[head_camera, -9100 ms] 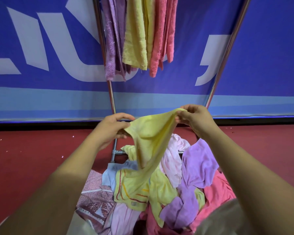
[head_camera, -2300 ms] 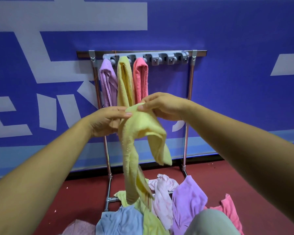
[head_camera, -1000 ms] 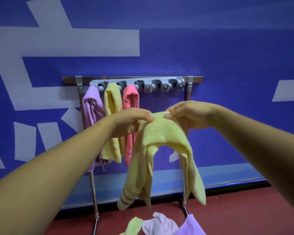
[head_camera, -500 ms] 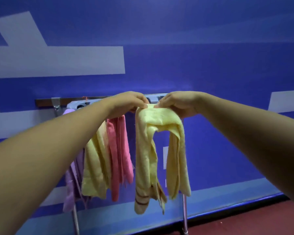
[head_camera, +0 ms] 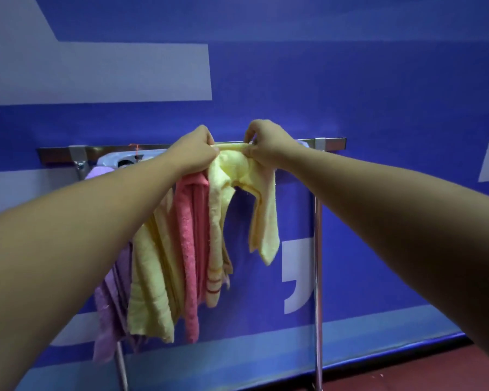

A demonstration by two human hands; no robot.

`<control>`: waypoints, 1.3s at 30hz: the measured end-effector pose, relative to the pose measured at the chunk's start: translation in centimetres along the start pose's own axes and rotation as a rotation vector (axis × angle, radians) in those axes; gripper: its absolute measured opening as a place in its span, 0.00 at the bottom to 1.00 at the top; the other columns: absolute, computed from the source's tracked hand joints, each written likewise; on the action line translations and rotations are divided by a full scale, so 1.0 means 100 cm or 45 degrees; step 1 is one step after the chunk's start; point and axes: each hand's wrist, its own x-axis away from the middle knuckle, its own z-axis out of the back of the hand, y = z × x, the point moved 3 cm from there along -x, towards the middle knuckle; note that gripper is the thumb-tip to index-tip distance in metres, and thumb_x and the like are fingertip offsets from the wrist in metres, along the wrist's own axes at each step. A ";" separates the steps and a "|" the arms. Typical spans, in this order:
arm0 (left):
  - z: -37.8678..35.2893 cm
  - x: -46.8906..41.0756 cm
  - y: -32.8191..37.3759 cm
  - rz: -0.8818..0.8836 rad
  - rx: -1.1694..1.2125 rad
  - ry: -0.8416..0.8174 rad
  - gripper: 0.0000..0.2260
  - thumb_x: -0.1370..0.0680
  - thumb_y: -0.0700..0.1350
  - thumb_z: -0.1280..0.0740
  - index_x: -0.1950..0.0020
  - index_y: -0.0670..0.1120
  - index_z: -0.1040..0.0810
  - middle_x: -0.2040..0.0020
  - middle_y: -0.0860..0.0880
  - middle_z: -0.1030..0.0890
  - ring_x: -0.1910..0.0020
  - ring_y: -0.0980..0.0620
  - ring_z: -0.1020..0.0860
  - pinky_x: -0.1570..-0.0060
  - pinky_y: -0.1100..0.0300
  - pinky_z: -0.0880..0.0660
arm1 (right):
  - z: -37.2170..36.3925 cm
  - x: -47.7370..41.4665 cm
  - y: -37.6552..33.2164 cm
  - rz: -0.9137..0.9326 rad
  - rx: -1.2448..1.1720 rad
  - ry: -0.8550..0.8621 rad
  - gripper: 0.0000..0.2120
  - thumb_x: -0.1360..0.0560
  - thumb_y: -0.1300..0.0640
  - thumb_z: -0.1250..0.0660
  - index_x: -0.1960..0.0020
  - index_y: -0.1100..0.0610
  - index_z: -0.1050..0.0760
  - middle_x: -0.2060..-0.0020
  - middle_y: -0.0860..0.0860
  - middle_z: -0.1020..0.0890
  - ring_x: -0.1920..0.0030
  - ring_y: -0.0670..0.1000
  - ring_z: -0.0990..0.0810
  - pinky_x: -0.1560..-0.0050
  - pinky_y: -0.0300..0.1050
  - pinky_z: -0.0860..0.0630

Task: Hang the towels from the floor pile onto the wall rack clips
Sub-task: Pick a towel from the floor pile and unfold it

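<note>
1. Pale yellow towel (head_camera: 239, 176): held bunched at its top edge, level with the rack's top bar (head_camera: 331, 144). Two ends hang down. The left end is longer and shows red stripes near its bottom. The right end is shorter and hangs clear of the other towels.
2. Left hand (head_camera: 194, 153): fingers closed, pinching the left part of the towel's top fold.
3. Right hand (head_camera: 266, 145): fingers closed, pinching the right part of the same fold. The two hands are near each other, with a short span of cloth between them.
4. Clip contact: the hands cover the point where the towel meets the rack. Whether a clip grips the cloth cannot be told.
5. Hung towels, to the left of the held one: pink towel (head_camera: 191, 249), touching the held towel's long end; yellow towel (head_camera: 150, 280); purple towel (head_camera: 109, 300), partly hidden by the left forearm.
6. Grey clip strip (head_camera: 116, 159): visible below the bar at the left end only.
7. Rack upright (head_camera: 318, 277): metal post on the right, in front of the blue wall (head_camera: 378, 80) with white markings.
</note>
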 end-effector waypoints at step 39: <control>-0.059 0.184 -0.034 -0.135 -0.047 -0.339 0.12 0.26 0.44 0.33 0.43 0.45 0.22 0.49 0.47 0.16 0.48 0.47 0.20 0.45 0.54 0.24 | -0.099 0.201 0.031 -0.231 0.083 -0.149 0.15 0.26 0.47 0.41 0.47 0.56 0.25 0.51 0.54 0.22 0.49 0.58 0.23 0.47 0.56 0.25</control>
